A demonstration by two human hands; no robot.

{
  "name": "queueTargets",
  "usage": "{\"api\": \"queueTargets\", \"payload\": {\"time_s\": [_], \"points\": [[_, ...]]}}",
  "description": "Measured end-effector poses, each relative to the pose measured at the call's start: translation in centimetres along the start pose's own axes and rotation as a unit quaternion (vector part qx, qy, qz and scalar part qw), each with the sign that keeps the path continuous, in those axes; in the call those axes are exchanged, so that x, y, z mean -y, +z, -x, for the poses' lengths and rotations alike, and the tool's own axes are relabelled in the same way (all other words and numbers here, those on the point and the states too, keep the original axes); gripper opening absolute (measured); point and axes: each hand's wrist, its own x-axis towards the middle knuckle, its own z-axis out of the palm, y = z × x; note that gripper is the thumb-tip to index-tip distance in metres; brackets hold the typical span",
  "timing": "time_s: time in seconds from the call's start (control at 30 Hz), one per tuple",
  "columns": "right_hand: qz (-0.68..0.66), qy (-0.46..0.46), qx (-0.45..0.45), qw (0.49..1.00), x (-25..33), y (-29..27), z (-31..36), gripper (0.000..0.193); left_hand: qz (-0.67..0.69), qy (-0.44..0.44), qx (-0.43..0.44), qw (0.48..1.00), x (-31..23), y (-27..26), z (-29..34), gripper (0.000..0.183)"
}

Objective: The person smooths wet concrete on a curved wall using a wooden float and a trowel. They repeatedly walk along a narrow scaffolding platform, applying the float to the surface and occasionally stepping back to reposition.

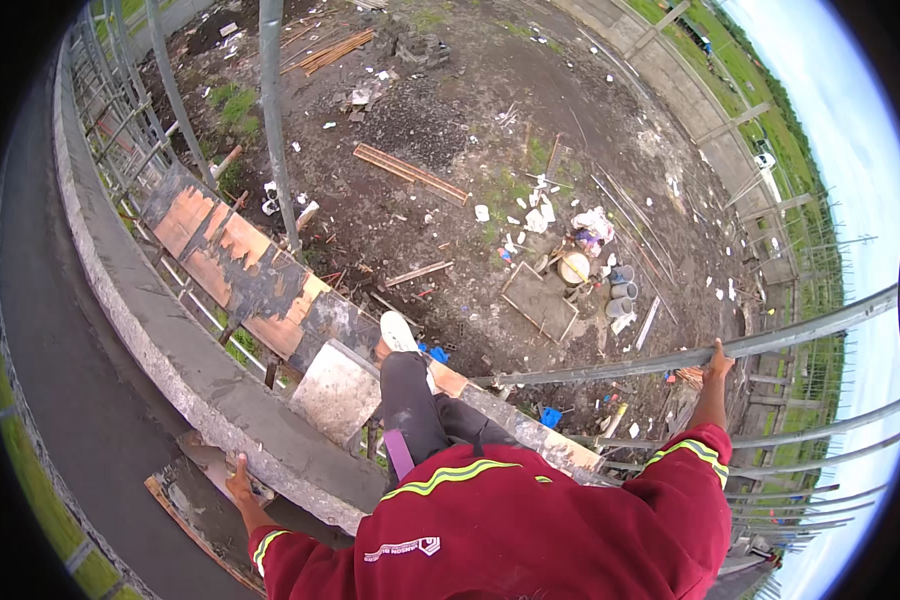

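My left hand (pixel 238 482) is closed on a trowel (pixel 202 457), whose flat grey blade lies by the outer side of the concrete wall. Beneath it is a wood-edged board (pixel 185 500) smeared with grey mortar; how the board is supported is hidden. My right hand (pixel 718 362) is raised to the right, its fingers wrapped round a slanting grey metal pole (pixel 620 368). The wall's top (pixel 185 330) bends past my left side, wet-looking and grey. My legs stand on a scaffold plank walkway (pixel 270 290), one white shoe (pixel 398 332) forward.
A pale mortar-stained board (pixel 338 390) lies between the walkway and wall. Upright metal poles (pixel 273 120) line the walkway's outer edge. Far below is littered dirt ground with a mixing drum (pixel 573 267), several grey buckets (pixel 623 290), a rectangular frame (pixel 540 302) and loose timber (pixel 410 172).
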Motion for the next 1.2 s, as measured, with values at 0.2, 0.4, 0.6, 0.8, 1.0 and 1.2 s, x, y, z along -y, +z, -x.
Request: {"api": "queueTargets", "payload": {"time_s": [0.2, 0.4, 0.6, 0.8, 1.0, 1.2], "points": [[0.053, 0.146, 0.022, 0.988, 0.0, -1.6, -5.2, 0.053, -0.017, 0.013, -0.025, 0.999, -0.7, -0.5, 2.4, 0.092], [0.184, 0.138, -0.321, 0.919, 3.0, 9.5, 2.1, 0.08, 0.025, 0.026, -0.013, 0.999, -0.8, -0.1, 2.6, 0.063], [-0.114, -0.105, 0.456, 0.876, 20.3, 35.7, 28.2, 0.065, -0.017, 0.033, -0.016, 0.999, 1.4, 0.0, 0.5, 0.063], [-0.218, -0.232, 0.608, 0.728, 53.5, 63.7, 53.8, 0.097, 0.11, -0.034, 0.061, 0.991, 2.5, 0.5, 0.8, 0.083], [-0.246, -0.233, 0.43, 0.837, 67.8, 83.4, 59.1, 0.07, 0.045, -0.072, 0.022, 0.996, 1.3, -0.4, 2.3, 0.083], [-0.228, -0.235, 0.34, 0.882, 65.2, 85.5, 55.9, 0.036, -0.1, -0.088, 0.131, 0.982, -4.8, -6.2, -0.3, 0.063]]}}
